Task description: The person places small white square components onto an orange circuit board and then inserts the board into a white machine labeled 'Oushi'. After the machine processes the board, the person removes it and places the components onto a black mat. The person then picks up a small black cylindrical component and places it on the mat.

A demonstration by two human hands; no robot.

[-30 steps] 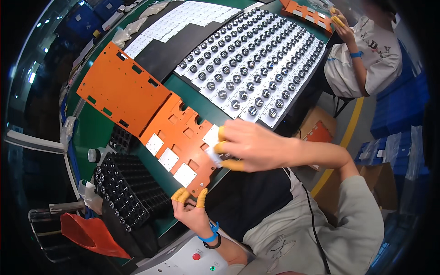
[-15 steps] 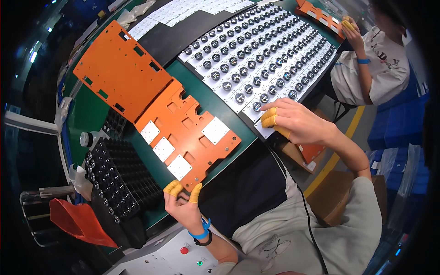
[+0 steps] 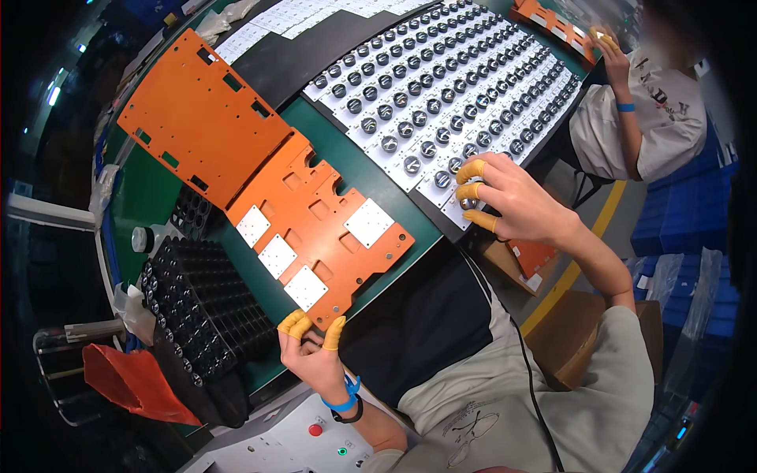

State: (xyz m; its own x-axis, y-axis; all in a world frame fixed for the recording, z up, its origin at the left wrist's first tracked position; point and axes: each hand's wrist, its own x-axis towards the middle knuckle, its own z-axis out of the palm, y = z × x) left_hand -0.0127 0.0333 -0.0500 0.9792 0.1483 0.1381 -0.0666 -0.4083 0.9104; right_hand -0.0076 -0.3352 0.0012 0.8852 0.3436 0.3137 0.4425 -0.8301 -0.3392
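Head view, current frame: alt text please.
A person's right hand, in yellow finger covers, has its fingers around a dark round part among rows on white boards; the left hand is at the near corner of an orange fixture bearing four white plates. Black trays are left, a co-worker upper right.

Wearing yellow finger cots [image 3: 333, 333] on right hand [image 3: 516, 201], left hand [image 3: 310, 363]; behind latter, blue wristband [image 3: 348, 397], black band [image 3: 355, 412]; grey T-shirt [image 3: 603, 366].
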